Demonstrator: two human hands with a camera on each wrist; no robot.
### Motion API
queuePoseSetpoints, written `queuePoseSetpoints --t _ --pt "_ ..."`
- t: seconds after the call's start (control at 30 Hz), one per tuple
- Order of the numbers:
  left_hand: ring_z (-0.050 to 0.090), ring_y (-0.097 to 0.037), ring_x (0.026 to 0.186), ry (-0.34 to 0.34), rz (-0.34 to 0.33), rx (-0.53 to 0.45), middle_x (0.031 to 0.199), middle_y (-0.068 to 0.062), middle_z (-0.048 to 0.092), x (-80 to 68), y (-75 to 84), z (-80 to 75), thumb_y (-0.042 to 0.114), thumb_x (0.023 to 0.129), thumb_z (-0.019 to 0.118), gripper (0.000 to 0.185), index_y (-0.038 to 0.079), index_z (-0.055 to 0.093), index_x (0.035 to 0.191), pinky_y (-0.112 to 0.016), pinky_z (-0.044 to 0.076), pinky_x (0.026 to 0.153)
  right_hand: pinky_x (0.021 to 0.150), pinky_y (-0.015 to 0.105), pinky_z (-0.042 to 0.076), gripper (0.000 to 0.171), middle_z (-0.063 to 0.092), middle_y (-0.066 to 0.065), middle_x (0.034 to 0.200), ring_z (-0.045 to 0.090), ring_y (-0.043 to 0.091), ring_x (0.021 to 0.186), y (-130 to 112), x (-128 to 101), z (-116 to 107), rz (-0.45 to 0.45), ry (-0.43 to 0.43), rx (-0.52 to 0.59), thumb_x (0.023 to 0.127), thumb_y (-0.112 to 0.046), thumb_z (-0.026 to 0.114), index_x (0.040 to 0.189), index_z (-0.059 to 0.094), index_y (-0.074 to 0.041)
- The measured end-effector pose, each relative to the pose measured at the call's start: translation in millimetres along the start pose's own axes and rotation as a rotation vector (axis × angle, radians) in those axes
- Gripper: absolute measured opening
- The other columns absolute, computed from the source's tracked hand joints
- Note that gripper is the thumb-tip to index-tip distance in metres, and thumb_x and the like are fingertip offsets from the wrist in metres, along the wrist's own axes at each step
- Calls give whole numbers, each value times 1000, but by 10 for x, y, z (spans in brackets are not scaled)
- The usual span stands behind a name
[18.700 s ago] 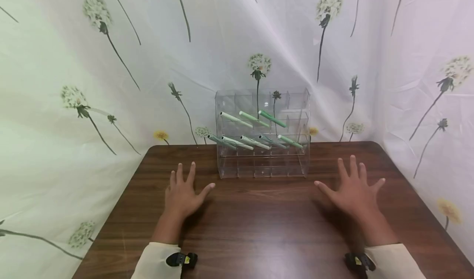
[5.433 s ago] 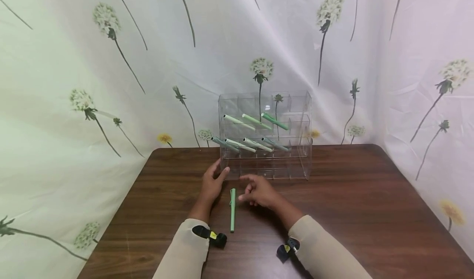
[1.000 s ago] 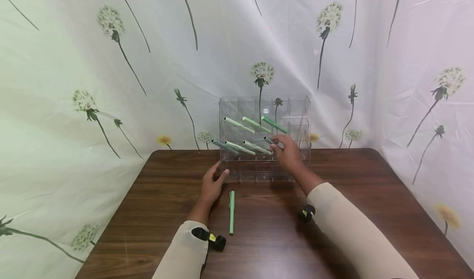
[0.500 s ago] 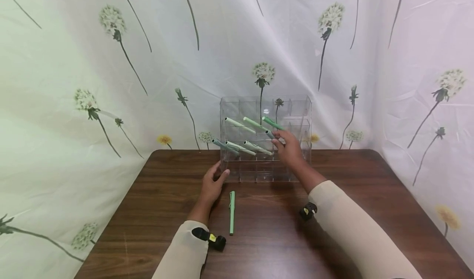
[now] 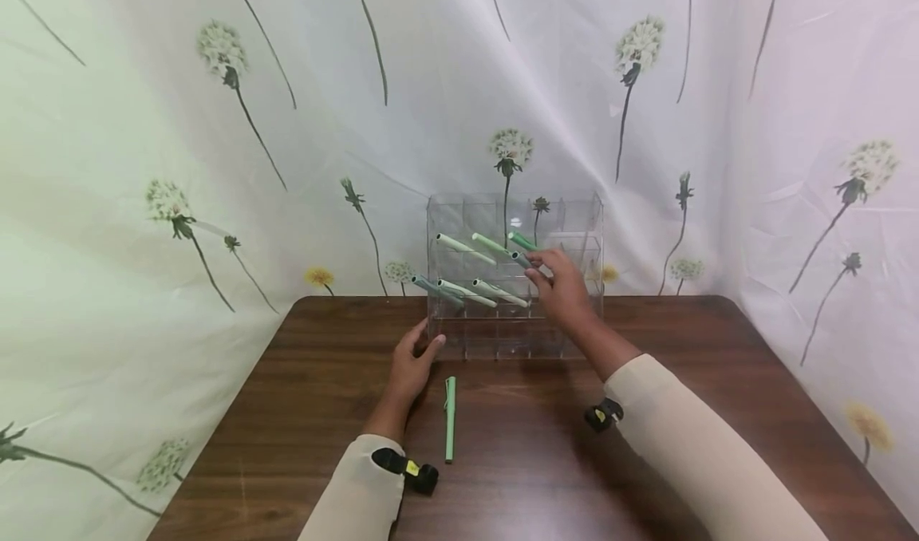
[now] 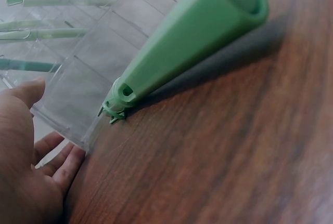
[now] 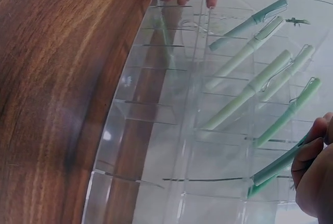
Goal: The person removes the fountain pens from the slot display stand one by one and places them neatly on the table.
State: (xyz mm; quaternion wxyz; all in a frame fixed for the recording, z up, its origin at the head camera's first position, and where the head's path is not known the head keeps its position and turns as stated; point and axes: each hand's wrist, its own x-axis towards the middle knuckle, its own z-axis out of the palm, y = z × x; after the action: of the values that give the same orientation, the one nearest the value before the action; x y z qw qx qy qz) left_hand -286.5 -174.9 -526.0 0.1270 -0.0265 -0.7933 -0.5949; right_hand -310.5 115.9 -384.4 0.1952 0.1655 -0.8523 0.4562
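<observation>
My right hand (image 5: 563, 290) pinches a blue-grey pen (image 5: 520, 260) near its upper end, at the right part of a clear tiered pen rack (image 5: 583, 214). In the right wrist view the pen's (image 7: 278, 164) lower end overlaps the rack's dividers. My left hand (image 5: 411, 369) holds the rack's lower left corner, thumb in front and fingers along the side. A mint-green pen (image 5: 450, 417) with a clip lies on the table before the rack; it looms large in the left wrist view, its end (image 6: 187, 31) towards the camera.
Three green pens, one of them pale (image 5: 467, 247), lean in the rack's upper row. Three more, including a whitish one (image 5: 467, 293), lean in the lower row. The brown wooden table (image 5: 287, 413) ends at a flower-printed white cloth (image 5: 345, 70) behind.
The right hand has raised the blue-grey pen from the lower row to just below the dark green pen. Much earlier, the mint pen stood in the lower row's right; it then lay on the table.
</observation>
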Motion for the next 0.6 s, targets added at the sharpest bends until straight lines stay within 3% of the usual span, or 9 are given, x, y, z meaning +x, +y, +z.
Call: queuePoseSetpoints --t 0.3,0.43,0.6 --pt "62 -41 141 7 8 2 152 -24 64 16 1 1 26 107 75 57 9 59 158 -60 47 120 93 50 66 28 65 18 119 68 34 116 -149 -61 -45 -89 41 31 105 -3 70 133 72 1" --pt "63 -41 140 4 12 -4 151 -24 65 23 12 -4 25 106 75 57 9 59 158 -59 46 120 86 39 67 25 65 17 115 70 32 112 -190 -106 -40 -117 48 51 103 -1 72 129 73 2" --pt "61 -41 142 -2 11 -3 153 -23 63 5 9 -6 24 106 76 57 10 59 158 -59 45 121 68 24 60 19 63 17 113 77 38 97 -230 -229 -12 -99 18 100 104 0 72 122 70 3"
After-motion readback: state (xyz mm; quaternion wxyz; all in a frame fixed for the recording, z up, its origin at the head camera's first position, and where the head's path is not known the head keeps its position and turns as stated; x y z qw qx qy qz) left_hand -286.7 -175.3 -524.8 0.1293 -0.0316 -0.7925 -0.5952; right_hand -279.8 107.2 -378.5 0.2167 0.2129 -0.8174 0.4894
